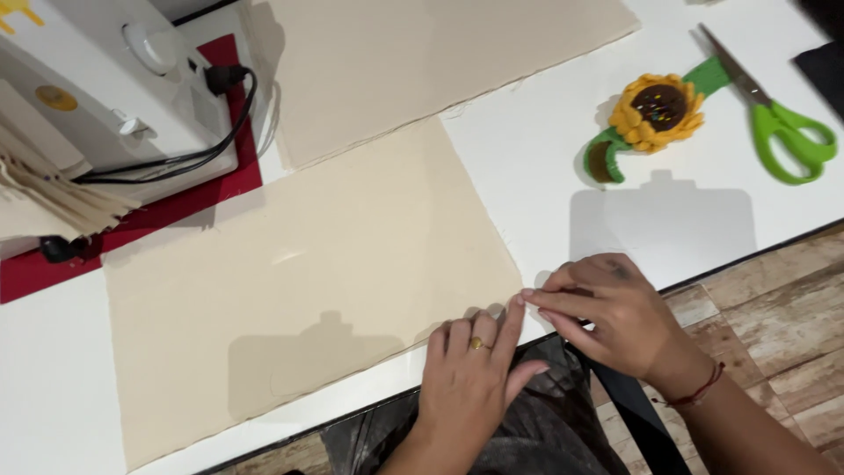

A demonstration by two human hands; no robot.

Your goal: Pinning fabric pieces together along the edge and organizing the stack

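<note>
Down at the near edge of the white table (563, 167), both hands working the lower right corner of the big cream cloth (308, 281). Left hand (470, 378) lying flat, palm down, fingers spread and pressing the cloth's near edge against the tabletop, a gold ring (477, 344) showing on 1 finger; not closed around anything, just pinning. Right hand (607, 312) just beside it, fingertips drawn together right at the corner of the cloth, seemingly pinching the edge there, though whether fabric is actually caught between the fingers cannot be told from here. Red thread bracelet (699, 393) around that wrist. The key layout: cloth spreading up and to the left from both hands, long side running left to right along the table's near edge, corner sitting between the 2 hands, closest to the right fingertips. A 2nd cream piece (422, 62) farther back, overlapping the top of the 1st. Sewing machine (105, 97) at far left on a red mat (246, 167), black cable (220, 132) looping off its side. Well apart at far right, a sunflower pincushion (655, 110) and green-handled scissors (782, 132), both untouched.
</note>
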